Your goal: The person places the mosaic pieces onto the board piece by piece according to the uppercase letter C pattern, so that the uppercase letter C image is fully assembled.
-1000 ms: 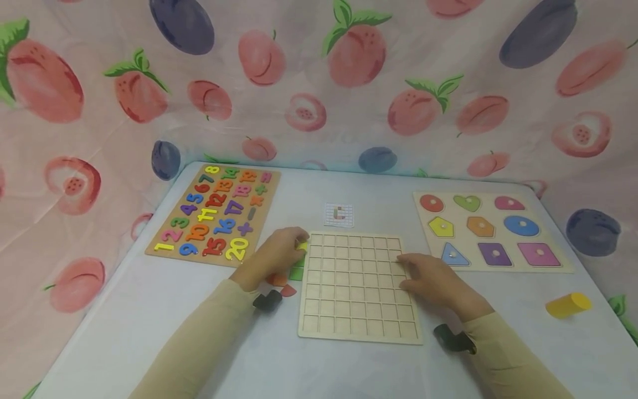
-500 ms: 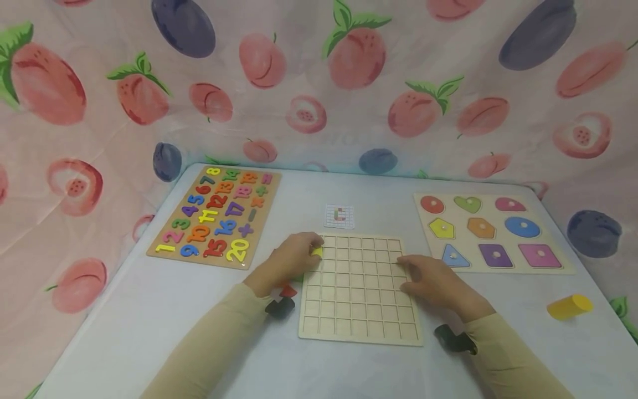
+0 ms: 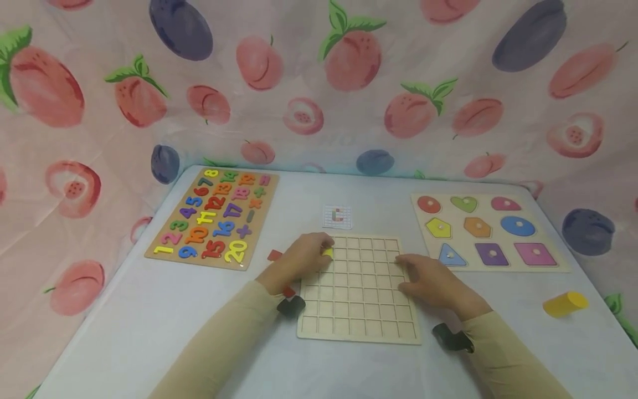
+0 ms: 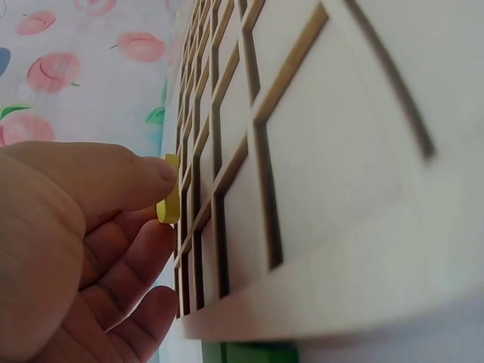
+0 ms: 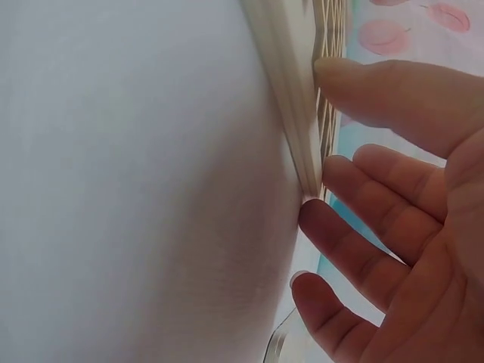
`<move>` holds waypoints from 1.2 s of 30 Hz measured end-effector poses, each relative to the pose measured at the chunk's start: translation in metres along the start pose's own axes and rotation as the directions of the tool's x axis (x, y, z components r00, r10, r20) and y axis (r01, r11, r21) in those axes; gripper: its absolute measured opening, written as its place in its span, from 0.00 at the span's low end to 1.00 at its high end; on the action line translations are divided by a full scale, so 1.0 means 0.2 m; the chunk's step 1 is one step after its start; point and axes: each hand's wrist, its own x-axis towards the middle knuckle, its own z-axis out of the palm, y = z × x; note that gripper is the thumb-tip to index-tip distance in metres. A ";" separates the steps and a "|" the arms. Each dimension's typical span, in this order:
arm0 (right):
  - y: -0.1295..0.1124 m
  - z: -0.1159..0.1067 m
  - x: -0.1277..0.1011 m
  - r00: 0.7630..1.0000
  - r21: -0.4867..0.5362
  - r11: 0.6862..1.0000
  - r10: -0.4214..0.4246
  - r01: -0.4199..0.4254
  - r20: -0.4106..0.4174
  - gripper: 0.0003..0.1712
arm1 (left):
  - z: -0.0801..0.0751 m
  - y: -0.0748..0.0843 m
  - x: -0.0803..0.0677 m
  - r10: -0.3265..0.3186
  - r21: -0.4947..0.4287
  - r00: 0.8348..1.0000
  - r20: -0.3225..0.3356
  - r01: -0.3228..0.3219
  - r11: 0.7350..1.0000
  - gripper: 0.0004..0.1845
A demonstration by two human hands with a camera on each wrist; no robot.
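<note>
My left hand [image 3: 301,257] pinches a small yellow tile [image 4: 171,193] between thumb and fingertips. It holds the tile over the upper left squares of a pale wooden grid board [image 3: 364,299]. In the right wrist view, my right hand [image 5: 408,227] has its thumb on the board's right border, with relaxed fingers along the edge. Red pieces [image 3: 274,255] show beside my left hand and wrist. The left wrist view has a green piece [image 4: 253,353] by the board's edge. The left hand hides part of the board's left side.
Behind the board lies a small printed grid card [image 3: 337,217] with a coloured pattern. A number puzzle board [image 3: 171,250] is at the left, a shape puzzle board [image 3: 503,265] at the right. A yellow cylinder [image 3: 565,304] lies near the right edge of the white table [image 3: 234,349].
My left hand has moved right from beside the board onto its upper left squares, carrying the yellow tile. A red piece shows behind that hand. The right hand stays at the board's edge.
</note>
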 end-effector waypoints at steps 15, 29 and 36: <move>0.01 0.02 0.04 1.000 -0.025 1.000 0.006 -0.007 -0.023 0.31 | 0.01 0.02 0.02 0.003 -0.012 1.000 -0.013 -0.003 1.000 0.20; 0.02 0.02 0.02 1.000 -0.005 1.000 -0.011 0.011 -0.018 0.35 | 0.01 0.03 0.03 0.002 -0.011 1.000 -0.001 -0.002 1.000 0.19; 0.00 0.02 0.02 1.000 0.001 1.000 0.009 -0.009 -0.016 0.35 | 0.01 0.04 0.04 -0.007 -0.022 1.000 -0.004 0.007 1.000 0.18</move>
